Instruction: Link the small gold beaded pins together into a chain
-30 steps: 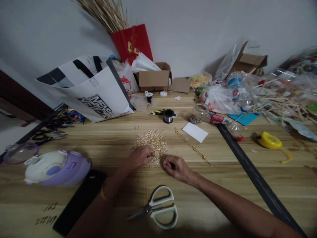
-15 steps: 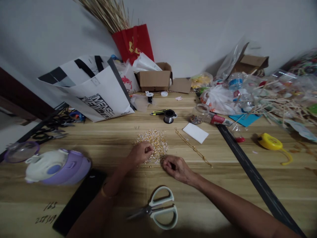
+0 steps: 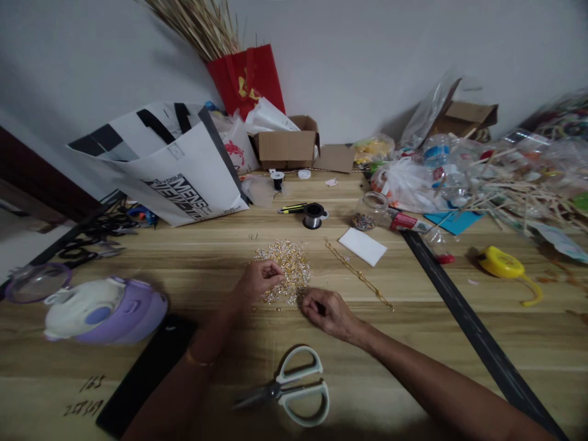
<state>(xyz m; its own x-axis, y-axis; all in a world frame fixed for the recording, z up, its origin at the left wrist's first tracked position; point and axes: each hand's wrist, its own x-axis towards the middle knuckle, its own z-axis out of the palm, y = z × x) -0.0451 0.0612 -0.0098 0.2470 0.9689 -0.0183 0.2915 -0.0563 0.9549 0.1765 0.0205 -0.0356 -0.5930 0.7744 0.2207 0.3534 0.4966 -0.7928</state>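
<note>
A loose pile of small gold and clear beads [image 3: 291,263] lies on the wooden table. Over its left side is my left hand [image 3: 263,277], thumb and fingers pinched together; anything between the fingertips is too small to name. My right hand [image 3: 328,311] rests at the pile's lower right edge with curled, closed fingers, and what it holds is hidden. Between the hands, just below the pile, runs a thin gold chain [image 3: 278,309]. A longer gold chain [image 3: 358,274] lies to the right, beside a white card [image 3: 362,246].
Scissors [image 3: 294,389] lie near the front edge. Behind the pile are a wire spool [image 3: 313,215], a cutter [image 3: 294,209] and a bead jar [image 3: 370,210]. A purple-white bottle [image 3: 108,310] and black case [image 3: 147,373] are left, a yellow tape measure [image 3: 501,262] right.
My left hand has shifted very slightly up over the pile. My right hand has stayed in the same place.
</note>
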